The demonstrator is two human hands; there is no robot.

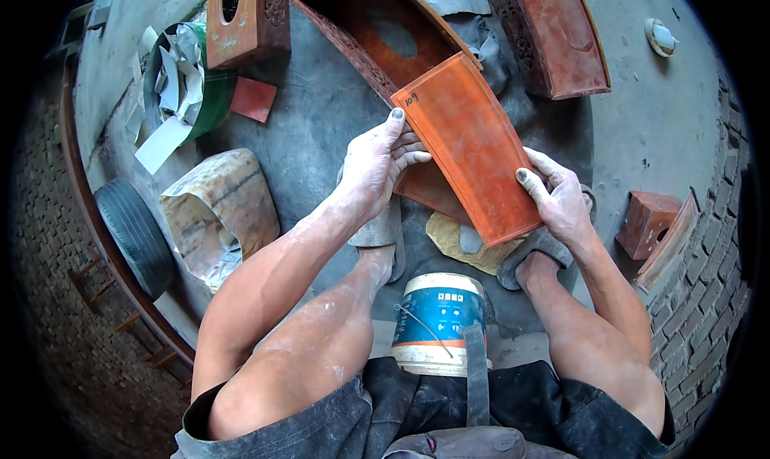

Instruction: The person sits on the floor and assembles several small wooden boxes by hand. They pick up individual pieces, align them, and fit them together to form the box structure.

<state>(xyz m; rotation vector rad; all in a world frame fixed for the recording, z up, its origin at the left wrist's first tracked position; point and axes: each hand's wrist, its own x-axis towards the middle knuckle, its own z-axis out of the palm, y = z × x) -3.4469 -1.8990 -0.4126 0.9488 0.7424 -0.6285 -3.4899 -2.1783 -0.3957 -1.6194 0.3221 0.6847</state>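
A curved orange-brown wooden panel is held tilted above the ground between my two hands. My left hand, dusted with white powder, grips its upper left edge, thumb on top and fingers curled beneath. On its right edge, my right hand pinches near the lower corner. Dark handwriting marks the panel's top left corner. Just beyond lies an open reddish wooden box with carved sides and an oval in its inner face. Another reddish wooden piece shows partly under the panel. A yellowish crumpled piece lies below it.
A white-and-blue bucket stands between my legs. Around me are a green bin of paper scraps, a cut-open container, a tyre, a wooden box, a long carved box and a small box.
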